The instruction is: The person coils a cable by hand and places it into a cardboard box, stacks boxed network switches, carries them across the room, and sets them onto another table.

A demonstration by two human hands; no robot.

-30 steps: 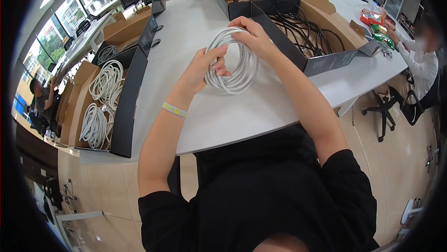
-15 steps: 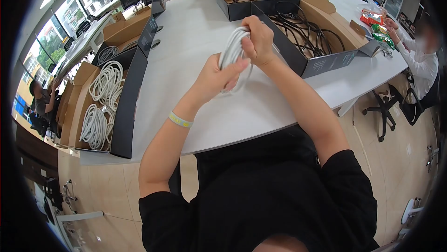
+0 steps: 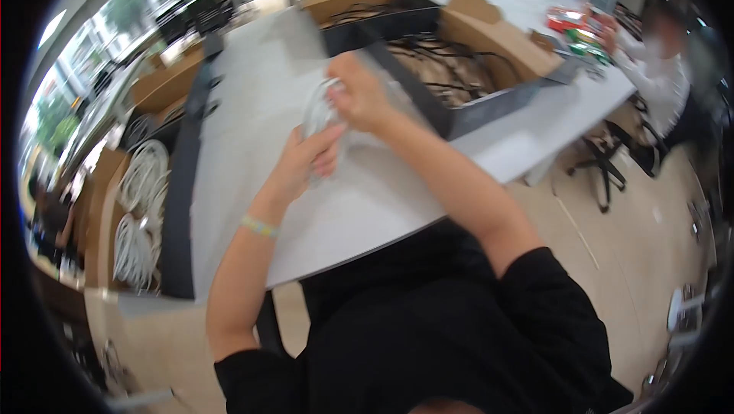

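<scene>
A coiled white cable (image 3: 319, 108) is held upright above the white table (image 3: 260, 215), blurred by motion. My left hand (image 3: 306, 158) is closed round the lower part of the coil. At its upper right side, my right hand (image 3: 359, 93) has its fingers closed on the same cable. To the left stands a black box (image 3: 180, 215) with a brown cardboard inside, holding several white cable coils (image 3: 141, 177). On the right, another black box (image 3: 489, 108) holds loose black cables (image 3: 451, 62).
A third box (image 3: 352, 35) with black cables stands at the back, and another box (image 3: 168, 85) lies at the far left. At the right edge a person (image 3: 654, 77) in a white top handles red and green packets (image 3: 585, 43). A wheeled chair (image 3: 600, 165) stands below.
The view has swung, so the table and boxes appear shifted left and tilted. Both my hands still hold the white cable coil, now blurred.
</scene>
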